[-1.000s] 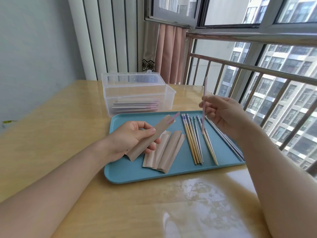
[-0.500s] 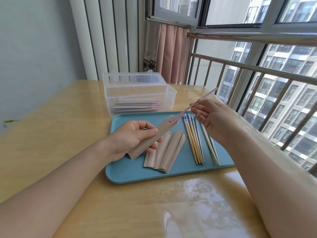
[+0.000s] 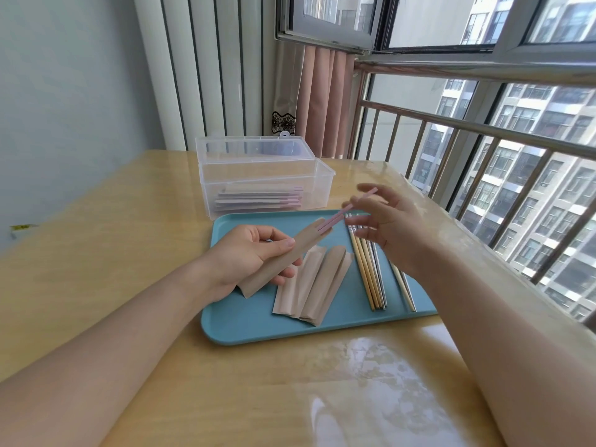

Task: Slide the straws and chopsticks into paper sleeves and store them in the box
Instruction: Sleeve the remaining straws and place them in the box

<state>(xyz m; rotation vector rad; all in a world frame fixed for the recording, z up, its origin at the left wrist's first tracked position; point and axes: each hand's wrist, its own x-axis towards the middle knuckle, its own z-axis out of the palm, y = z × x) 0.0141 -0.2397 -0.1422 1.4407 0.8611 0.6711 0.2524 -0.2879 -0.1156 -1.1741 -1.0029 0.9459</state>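
Straw (image 3: 335,221) slid further into sleeve (image 3: 277,259) gripped by left hand (image 3: 248,256); right hand (image 3: 387,221) fingers spread, pushing along its far-right axis.

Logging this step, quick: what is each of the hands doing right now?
Left hand: grips a paper sleeve with pink straws partly in it.
Right hand: fingers spread at the straws' outer end; cannot tell whether it pinches them.

Open box (image 3: 267,185) just behind tray (image 3: 245,330), its top unobstructed.
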